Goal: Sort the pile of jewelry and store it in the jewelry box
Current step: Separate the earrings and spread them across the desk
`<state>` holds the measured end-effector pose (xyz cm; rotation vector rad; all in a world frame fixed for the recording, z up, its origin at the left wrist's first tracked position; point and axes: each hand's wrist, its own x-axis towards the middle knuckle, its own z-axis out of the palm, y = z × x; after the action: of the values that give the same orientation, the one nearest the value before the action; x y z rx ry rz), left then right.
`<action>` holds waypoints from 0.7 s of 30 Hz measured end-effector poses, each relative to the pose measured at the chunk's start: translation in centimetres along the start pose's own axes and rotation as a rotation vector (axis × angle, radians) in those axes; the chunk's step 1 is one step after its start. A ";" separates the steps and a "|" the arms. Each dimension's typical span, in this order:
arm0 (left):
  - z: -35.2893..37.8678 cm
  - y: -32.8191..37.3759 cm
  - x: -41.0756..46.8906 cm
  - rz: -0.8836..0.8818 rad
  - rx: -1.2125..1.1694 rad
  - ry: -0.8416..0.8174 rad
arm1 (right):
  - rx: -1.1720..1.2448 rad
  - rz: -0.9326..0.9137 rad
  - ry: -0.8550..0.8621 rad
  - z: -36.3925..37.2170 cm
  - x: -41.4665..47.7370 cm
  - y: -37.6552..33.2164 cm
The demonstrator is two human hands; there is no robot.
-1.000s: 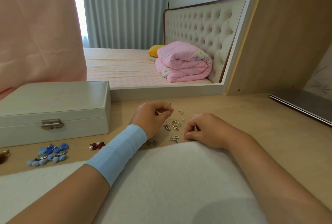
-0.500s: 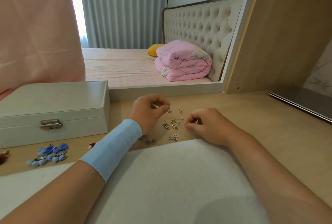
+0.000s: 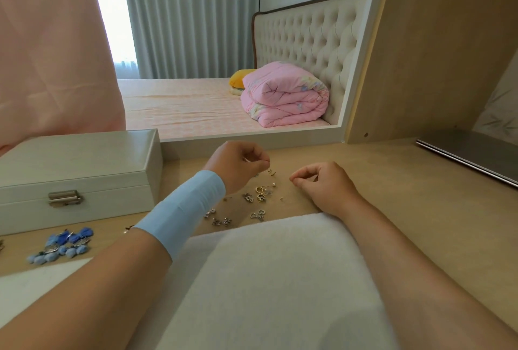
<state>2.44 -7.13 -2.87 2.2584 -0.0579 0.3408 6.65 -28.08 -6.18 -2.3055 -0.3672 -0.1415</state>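
The left hand (image 3: 238,164) hovers at the far side of the jewelry pile (image 3: 258,198). Its fingers (image 3: 262,165) are curled, with thumb and forefinger tips pressed together. Anything pinched there is too small to make out. The right hand (image 3: 322,184) rests on the surface (image 3: 392,195) just right of the pile, curled the same way with its tips meeting. The pile is loose: small silver and gold pieces are scattered on bare wood between the two hands, down to the far edge of the white cloth (image 3: 266,279).

The jewelry box (image 3: 78,170) stands shut and latched to the left, its right wall near the left wrist's pale blue band (image 3: 182,209). Blue earrings (image 3: 61,246) lie in front of the box, well apart from the pile. A white ledge (image 3: 252,138) bounds the surface just beyond the left hand. To the right, open wood runs out to a closed laptop's edge (image 3: 465,164).
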 end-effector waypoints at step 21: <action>5.5 1.7 2.3 0.133 0.489 -0.143 | 0.140 0.053 -0.055 -0.3 0.3 1.0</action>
<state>5.65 -12.22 -4.42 2.7703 -0.2204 0.2843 7.24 -28.83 -6.59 -2.1814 -0.3335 -0.0251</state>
